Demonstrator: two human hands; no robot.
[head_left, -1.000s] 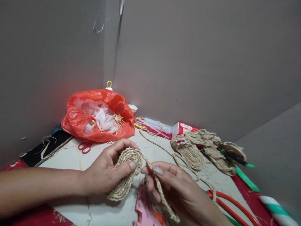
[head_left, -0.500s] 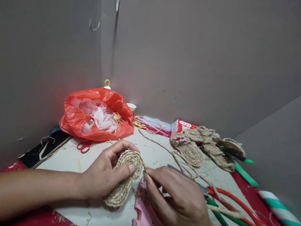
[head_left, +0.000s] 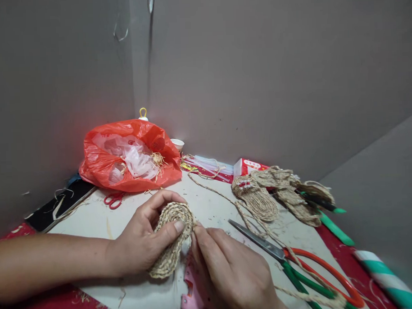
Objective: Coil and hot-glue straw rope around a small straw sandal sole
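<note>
A small oval sole of coiled straw cord (head_left: 171, 257) is held up in my left hand (head_left: 141, 240), thumb across its face and fingers behind. At its right edge my right hand (head_left: 230, 266) pinches the straw cord where it meets the coil; the fingertips are partly hidden. Below them lies a pink glue gun (head_left: 191, 299), mostly covered by my right hand. From the right hand's side a loose length of twisted cord (head_left: 298, 294) runs out over large scissors (head_left: 280, 253) with one orange and one green handle.
A red plastic bag (head_left: 101, 169) with white plastic and straw scraps stands at the back left. Small red scissors (head_left: 113, 200) lie before it, beside a black flat object (head_left: 62, 204). Finished woven soles (head_left: 258, 202) pile at the right, near a green-striped roll (head_left: 386, 274).
My right hand has moved slightly left and up against the coil's edge, uncovering more of the large scissors. The view has shifted a little.
</note>
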